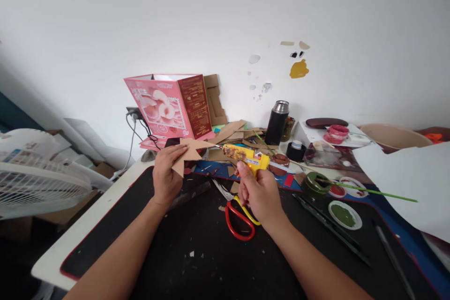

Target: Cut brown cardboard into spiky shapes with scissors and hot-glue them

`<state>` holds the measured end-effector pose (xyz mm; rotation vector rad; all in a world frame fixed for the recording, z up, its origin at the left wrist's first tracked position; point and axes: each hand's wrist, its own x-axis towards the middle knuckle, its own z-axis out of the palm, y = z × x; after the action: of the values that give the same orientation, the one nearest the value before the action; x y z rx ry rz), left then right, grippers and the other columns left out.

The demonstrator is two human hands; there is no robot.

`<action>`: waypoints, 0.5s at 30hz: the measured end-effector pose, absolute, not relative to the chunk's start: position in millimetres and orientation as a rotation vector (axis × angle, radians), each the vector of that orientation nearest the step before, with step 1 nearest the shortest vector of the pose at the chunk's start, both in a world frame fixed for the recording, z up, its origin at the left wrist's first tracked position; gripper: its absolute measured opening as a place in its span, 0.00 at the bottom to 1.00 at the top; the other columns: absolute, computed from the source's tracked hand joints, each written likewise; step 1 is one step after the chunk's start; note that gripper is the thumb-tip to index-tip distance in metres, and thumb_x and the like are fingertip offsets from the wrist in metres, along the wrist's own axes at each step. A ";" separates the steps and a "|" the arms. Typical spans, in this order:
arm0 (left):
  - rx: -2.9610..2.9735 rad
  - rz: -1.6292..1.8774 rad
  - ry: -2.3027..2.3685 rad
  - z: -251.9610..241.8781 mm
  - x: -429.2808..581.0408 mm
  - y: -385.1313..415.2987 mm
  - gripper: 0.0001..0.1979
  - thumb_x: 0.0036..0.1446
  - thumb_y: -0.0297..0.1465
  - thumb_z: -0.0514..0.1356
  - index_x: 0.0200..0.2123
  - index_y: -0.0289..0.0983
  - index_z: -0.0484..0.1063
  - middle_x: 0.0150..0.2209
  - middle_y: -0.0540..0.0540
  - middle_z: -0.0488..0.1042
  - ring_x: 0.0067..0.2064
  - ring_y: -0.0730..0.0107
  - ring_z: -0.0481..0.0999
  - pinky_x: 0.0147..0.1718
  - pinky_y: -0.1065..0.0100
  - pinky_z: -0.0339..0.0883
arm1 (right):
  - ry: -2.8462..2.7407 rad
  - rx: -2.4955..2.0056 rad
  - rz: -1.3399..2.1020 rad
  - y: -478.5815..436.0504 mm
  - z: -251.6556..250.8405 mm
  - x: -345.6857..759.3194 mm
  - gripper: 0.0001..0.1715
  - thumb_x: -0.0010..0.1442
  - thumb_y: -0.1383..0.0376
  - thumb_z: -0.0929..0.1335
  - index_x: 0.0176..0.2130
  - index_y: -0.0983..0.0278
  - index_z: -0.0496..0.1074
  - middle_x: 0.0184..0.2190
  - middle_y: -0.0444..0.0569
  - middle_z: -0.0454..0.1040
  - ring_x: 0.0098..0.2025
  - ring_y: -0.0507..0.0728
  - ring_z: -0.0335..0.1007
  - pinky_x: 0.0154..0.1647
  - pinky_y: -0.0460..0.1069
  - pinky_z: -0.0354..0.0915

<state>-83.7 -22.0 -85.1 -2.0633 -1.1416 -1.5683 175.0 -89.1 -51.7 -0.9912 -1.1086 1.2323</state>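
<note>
In my left hand (168,173) is a cut piece of brown cardboard (191,150) with pointed edges, pinched between thumb and fingers above the mat. My right hand (260,192) grips a yellow hot glue gun (246,155), its front stained brown and a small orange light showing near my thumb. The gun's nozzle points left, close to a cardboard tip; whether they touch I cannot tell. A clear glue stick (281,167) sticks out of the gun's back. Below the hands, scissors (239,219) with red and yellow handles lie part open on the black mat (197,258).
Behind stand a pink box (161,108), a heap of cardboard scraps (232,133) and a black thermos (277,124). To the right are a green paint jar (314,185), a lid with green paint (344,214) and a brush (372,190). A white fan (52,183) stands left.
</note>
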 end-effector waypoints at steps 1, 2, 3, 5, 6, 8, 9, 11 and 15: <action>-2.061 -1.567 -1.137 -84.9 -83.6 -21.9 0.11 0.72 0.32 0.61 0.54 0.42 0.80 0.53 0.39 0.86 0.56 0.51 0.83 0.58 0.46 0.73 | -1.111 -0.996 1.229 -88.9 -51.8 175.0 0.42 0.57 0.27 0.73 0.24 0.60 0.70 0.10 0.40 0.61 0.12 0.51 0.61 0.15 0.46 0.55; -2.056 -1.568 -1.131 -84.7 -83.4 -21.9 0.11 0.72 0.32 0.62 0.54 0.42 0.80 0.53 0.39 0.86 0.56 0.51 0.83 0.58 0.46 0.73 | -1.114 -1.001 1.225 -88.9 -51.8 175.0 0.43 0.57 0.26 0.73 0.23 0.60 0.70 0.10 0.40 0.61 0.12 0.51 0.61 0.15 0.46 0.55; -2.052 -1.571 -1.125 -84.6 -83.2 -21.8 0.11 0.72 0.32 0.62 0.54 0.42 0.81 0.53 0.39 0.86 0.55 0.51 0.84 0.58 0.46 0.73 | -1.116 -1.005 1.223 -88.9 -51.8 175.0 0.43 0.57 0.26 0.73 0.23 0.60 0.70 0.10 0.40 0.61 0.12 0.51 0.61 0.15 0.46 0.55; -2.046 -1.575 -1.111 -84.3 -82.7 -21.8 0.11 0.73 0.31 0.61 0.53 0.42 0.81 0.53 0.39 0.86 0.55 0.51 0.84 0.57 0.47 0.74 | -1.119 -1.010 1.222 -89.1 -51.7 175.1 0.43 0.57 0.26 0.73 0.22 0.60 0.68 0.10 0.40 0.61 0.12 0.51 0.61 0.15 0.46 0.55; -2.045 -1.572 -1.107 -84.1 -82.4 -21.9 0.11 0.73 0.31 0.61 0.54 0.42 0.81 0.53 0.39 0.86 0.55 0.51 0.84 0.57 0.47 0.74 | -1.123 -1.011 1.223 -89.3 -51.6 175.1 0.44 0.57 0.26 0.73 0.21 0.59 0.67 0.09 0.41 0.61 0.12 0.51 0.60 0.15 0.46 0.55; -2.047 -1.568 -1.098 -83.9 -81.9 -22.1 0.11 0.73 0.30 0.60 0.54 0.42 0.81 0.53 0.39 0.86 0.55 0.51 0.84 0.57 0.47 0.73 | -1.129 -1.012 1.222 -89.8 -51.5 175.0 0.44 0.57 0.26 0.73 0.20 0.59 0.67 0.09 0.41 0.61 0.12 0.51 0.60 0.15 0.46 0.55; -2.047 -1.567 -1.100 -83.8 -81.7 -22.3 0.11 0.73 0.30 0.60 0.54 0.42 0.80 0.53 0.39 0.86 0.55 0.51 0.83 0.58 0.47 0.73 | -1.132 -1.014 1.220 -90.0 -51.5 175.0 0.44 0.57 0.26 0.73 0.21 0.60 0.68 0.09 0.41 0.61 0.12 0.51 0.61 0.15 0.46 0.55; -2.045 -1.568 -1.110 -83.7 -81.4 -22.5 0.11 0.73 0.31 0.60 0.54 0.42 0.81 0.53 0.39 0.86 0.55 0.51 0.83 0.58 0.47 0.73 | -1.129 -1.021 1.216 -90.1 -51.7 174.9 0.43 0.57 0.26 0.73 0.22 0.60 0.69 0.09 0.41 0.61 0.12 0.51 0.61 0.15 0.46 0.55; -2.032 -1.561 -1.129 -84.0 -81.6 -22.4 0.11 0.74 0.31 0.60 0.53 0.41 0.81 0.52 0.39 0.86 0.55 0.51 0.84 0.57 0.47 0.74 | -1.143 -1.025 1.208 -89.9 -52.7 174.6 0.43 0.58 0.27 0.72 0.21 0.59 0.67 0.09 0.42 0.61 0.12 0.51 0.60 0.16 0.46 0.57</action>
<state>-81.6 -22.4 -84.0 -2.0317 -1.1295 -1.5613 174.6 -89.9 -52.7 -1.0255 -1.1429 1.2078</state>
